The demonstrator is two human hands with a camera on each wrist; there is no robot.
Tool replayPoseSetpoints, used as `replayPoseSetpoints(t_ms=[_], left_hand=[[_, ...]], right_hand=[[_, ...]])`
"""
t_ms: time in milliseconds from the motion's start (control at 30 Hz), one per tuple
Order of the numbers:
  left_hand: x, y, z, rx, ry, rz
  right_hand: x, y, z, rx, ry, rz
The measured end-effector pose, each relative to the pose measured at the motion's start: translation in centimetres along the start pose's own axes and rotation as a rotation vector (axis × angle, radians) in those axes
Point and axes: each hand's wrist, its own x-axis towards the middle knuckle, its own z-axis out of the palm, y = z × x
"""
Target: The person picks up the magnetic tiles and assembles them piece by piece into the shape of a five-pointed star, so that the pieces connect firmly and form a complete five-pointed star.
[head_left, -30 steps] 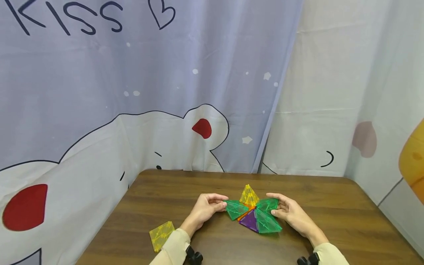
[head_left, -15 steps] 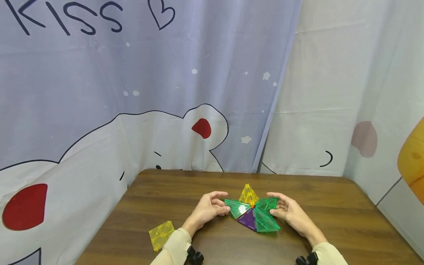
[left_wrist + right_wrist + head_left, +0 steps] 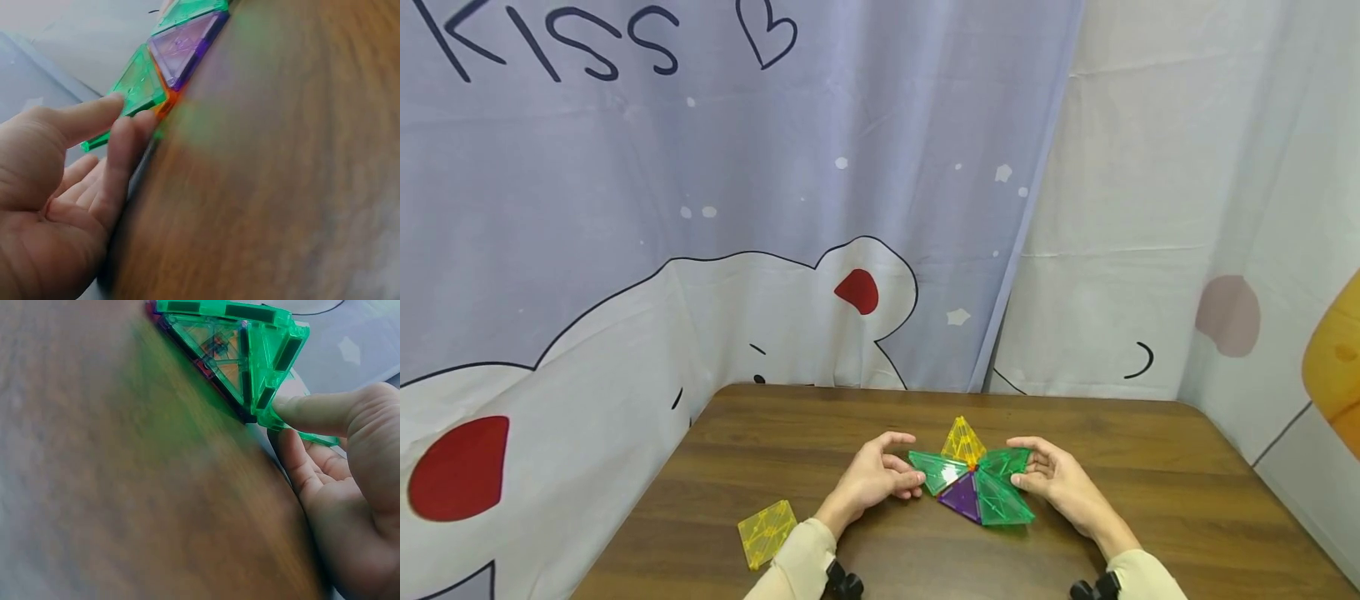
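Translucent magnetic tiles are joined in a fan on the table. My left hand [image 3: 874, 477] is at the left end, its thumb and fingers pinching the edge of the left green triangular tile [image 3: 942, 472]. My right hand [image 3: 1060, 486] pinches the right green tiles [image 3: 1004, 492] between thumb and fingers. A purple triangular tile [image 3: 962, 495] sits between the green sides at the front. Behind them stands a pointed yellow tile piece [image 3: 962, 442]. An orange tile edge [image 3: 167, 103] shows between green and purple in the left wrist view, mostly hidden from above.
A separate yellow square tile [image 3: 766, 533] lies on the wooden table [image 3: 820, 417], beside the left sleeve [image 3: 801, 554]. Printed curtains [image 3: 775, 208] hang behind the table's far edge.
The left green tile has swung toward the purple tile, covering most of the orange edge. My left hand has shifted slightly right with it. The right hand has barely moved.
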Motion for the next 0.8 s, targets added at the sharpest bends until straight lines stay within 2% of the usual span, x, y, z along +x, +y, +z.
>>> replayPoseSetpoints(t_ms=[167,400,533,667,800], left_hand=[[-0.16,0.16,0.17,-0.054,-0.095,-0.043],[-0.29,0.06,0.36,-0.228,-0.155,-0.131],[-0.38,0.04,0.45,-0.309,-0.186,-0.128],[-0.4,0.01,0.53,-0.34,-0.187,-0.107],[-0.3,-0.01,0.59,-0.324,-0.186,-0.084]], right_hand=[[-0.01,-0.08,0.13,0.01,0.037,0.03],[0.05,0.1,0.27,0.012,0.064,0.033],[0.0,0.1,0.38,0.018,0.086,0.04],[-0.04,-0.15,0.42,0.014,0.12,0.04],[-0.06,-0.4,0.46,-0.109,0.177,0.035]])
